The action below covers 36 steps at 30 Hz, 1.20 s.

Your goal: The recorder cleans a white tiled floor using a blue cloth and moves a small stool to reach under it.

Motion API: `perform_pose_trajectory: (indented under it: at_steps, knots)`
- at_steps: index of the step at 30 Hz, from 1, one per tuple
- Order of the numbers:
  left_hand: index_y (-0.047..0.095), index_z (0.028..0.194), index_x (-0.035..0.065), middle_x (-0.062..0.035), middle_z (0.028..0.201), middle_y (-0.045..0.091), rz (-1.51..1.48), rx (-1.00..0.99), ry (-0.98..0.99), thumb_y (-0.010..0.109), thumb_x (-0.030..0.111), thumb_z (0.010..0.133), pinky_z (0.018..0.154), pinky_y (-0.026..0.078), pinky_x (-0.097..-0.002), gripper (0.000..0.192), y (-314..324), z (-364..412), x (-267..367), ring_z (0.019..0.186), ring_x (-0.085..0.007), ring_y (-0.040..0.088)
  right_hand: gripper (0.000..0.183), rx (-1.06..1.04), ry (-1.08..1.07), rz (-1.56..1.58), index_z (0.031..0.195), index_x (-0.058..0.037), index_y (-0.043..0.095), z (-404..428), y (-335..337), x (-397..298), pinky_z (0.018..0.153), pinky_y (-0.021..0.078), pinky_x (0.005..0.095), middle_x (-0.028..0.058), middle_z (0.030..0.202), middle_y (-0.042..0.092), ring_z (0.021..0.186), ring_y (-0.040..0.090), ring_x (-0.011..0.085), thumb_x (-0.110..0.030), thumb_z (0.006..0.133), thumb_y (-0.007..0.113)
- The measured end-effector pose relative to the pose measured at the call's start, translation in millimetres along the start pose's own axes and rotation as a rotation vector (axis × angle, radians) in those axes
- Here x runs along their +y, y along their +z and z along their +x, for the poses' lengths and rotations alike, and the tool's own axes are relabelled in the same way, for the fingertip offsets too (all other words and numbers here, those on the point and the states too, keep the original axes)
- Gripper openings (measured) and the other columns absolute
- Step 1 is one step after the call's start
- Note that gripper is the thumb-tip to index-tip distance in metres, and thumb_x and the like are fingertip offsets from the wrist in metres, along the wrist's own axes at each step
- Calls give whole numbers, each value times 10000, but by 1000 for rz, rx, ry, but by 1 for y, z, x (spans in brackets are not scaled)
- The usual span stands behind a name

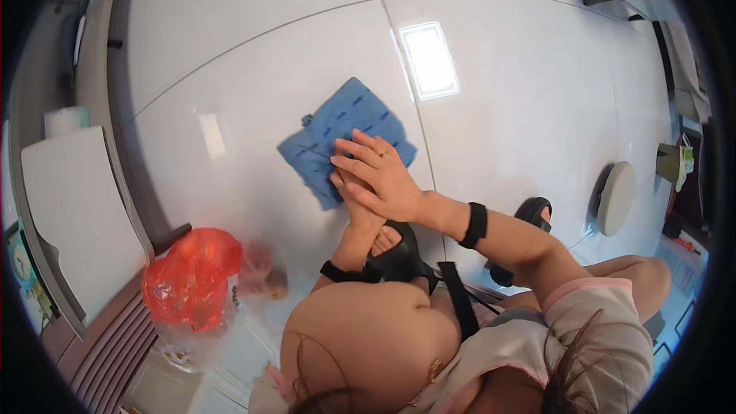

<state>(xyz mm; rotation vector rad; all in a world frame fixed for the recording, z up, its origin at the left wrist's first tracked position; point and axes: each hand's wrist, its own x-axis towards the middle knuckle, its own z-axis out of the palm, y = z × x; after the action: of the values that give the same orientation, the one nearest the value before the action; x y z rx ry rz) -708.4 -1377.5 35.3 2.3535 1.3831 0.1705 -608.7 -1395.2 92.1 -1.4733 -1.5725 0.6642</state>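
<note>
A blue cloth (353, 112) with darker blue dashes lies spread on the glossy tiled floor, a small loop or knot at its left edge. My right hand (382, 175) wears a ring and lies across my left hand, its fingers slightly apart and pointing up-left. Beneath it, my left hand (357, 208) is largely covered; only its wrist side and some fingertips show. Both hands overlap the lower middle of the cloth in view. Whether they press on it or hover above it, I cannot tell. Black bands circle both forearms.
My feet in black slippers (399, 250) are just below the hands. A red plastic bag (192, 279) stands at lower left, near a white-topped piece of furniture (77, 201). A round pale stool (616, 198) and a small bin (668, 162) are at right.
</note>
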Motion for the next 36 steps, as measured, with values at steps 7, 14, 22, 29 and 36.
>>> perform_pose_trajectory:
  at_steps: [7, 14, 22, 29, 36]
  knots:
    - [402, 1209, -5, -160, 1212, 425, -711, 231, -252, 460, -6, 723, 889, 355, -377, 489, -38, -24, -27, 1087, -277, 429, 731, -293, 228, -432, 1332, -234, 372, -13, -4, 39, 987, 64, 641, 189, 1451, 98, 1303, 0, 485, -559, 713, 586]
    - [389, 1190, -19, -224, 1340, 243, -429, 175, -207, 473, -3, 734, 1001, 250, -447, 464, -27, -8, -31, 1247, -361, 253, 644, -314, -3, -539, 1261, -359, 433, 52, -18, 89, 958, 47, 696, 96, 1444, 183, 1325, 65, 401, -520, 671, 632]
    - [392, 1184, -34, -270, 1341, 232, -321, 138, -53, 504, 22, 748, 1001, 244, -473, 453, -16, -12, -15, 1231, -411, 258, 571, 11, 410, -767, 1265, -359, 413, 157, -110, 172, 918, 54, 732, 73, 1429, 240, 1330, 115, 340, -483, 731, 574]
    - [410, 1177, -20, -273, 1348, 218, -239, 115, -23, 525, 41, 733, 990, 236, -487, 463, 0, -5, -24, 1227, -429, 254, 586, 299, 826, -898, 1306, -360, 351, 13, -220, 204, 916, 130, 689, 46, 1428, 236, 1328, 138, 309, -434, 762, 557]
    - [373, 1226, -20, -269, 1379, 168, -185, 72, -13, 562, 82, 721, 997, 205, -505, 549, -2, 17, -3, 1250, -418, 217, 544, 589, 1162, -932, 1294, -288, 388, -195, -249, 190, 962, 287, 517, 81, 1352, 343, 1244, 294, 322, -307, 774, 548]
